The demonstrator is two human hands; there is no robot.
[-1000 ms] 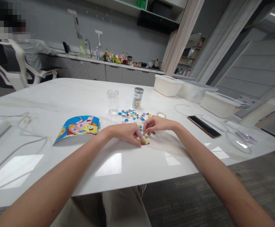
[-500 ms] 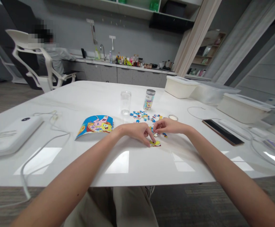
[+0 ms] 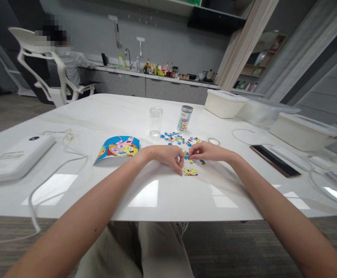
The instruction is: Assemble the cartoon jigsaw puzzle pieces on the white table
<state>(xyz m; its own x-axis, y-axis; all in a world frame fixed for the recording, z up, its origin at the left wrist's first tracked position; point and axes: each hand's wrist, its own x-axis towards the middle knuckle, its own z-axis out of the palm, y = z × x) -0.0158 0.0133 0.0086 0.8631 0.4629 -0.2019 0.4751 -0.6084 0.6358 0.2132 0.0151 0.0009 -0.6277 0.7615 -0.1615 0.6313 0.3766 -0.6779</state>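
The joined yellow puzzle section (image 3: 190, 172) is laid flat, just beside the left hand (image 3: 170, 156). The left and right hand (image 3: 205, 151) are separated by a narrow gap, fingers curled; whether a piece is gripped in either cannot be told. Beyond them, loose puzzle pieces (image 3: 172, 138) are scattered, partly hidden by the hands. The spread is bordered by a clear, rounded jar (image 3: 156, 125), a printed cylindrical canister (image 3: 184, 121) and a pale round disc (image 3: 214, 141). A bowed picture sheet (image 3: 118, 148) is set leftward, a flat black slab (image 3: 274, 160) rightward. The glossy white table (image 3: 180, 200) is marked by bright rectangular reflections.
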